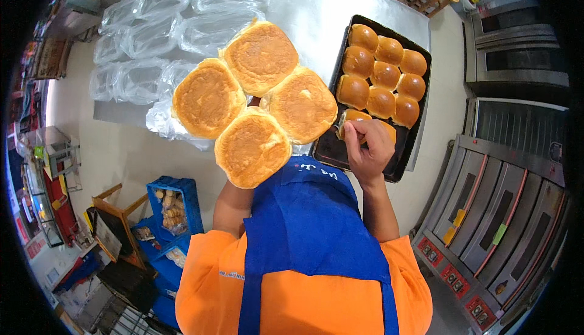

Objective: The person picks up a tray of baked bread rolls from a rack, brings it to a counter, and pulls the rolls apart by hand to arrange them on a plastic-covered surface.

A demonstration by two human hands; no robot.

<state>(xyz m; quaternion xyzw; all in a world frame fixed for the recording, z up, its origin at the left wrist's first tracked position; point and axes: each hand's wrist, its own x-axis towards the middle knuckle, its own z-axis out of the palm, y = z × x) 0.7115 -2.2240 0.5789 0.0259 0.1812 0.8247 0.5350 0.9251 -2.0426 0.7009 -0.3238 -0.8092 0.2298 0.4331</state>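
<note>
Left of the black tray (331, 151), four joined buns (278, 102) hide the left hand, so its grip I cannot tell; uneven support could split them. Over the tray, the right hand's (370, 146) narrow grip, maybe on a bun (356, 115), could tear it.

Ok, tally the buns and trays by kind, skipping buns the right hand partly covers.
Flat-faced buns in the raised cluster: 4
Glossy domed buns in the tray, clear of the right hand: 9
Black baking tray: 1
Total: 14
</note>
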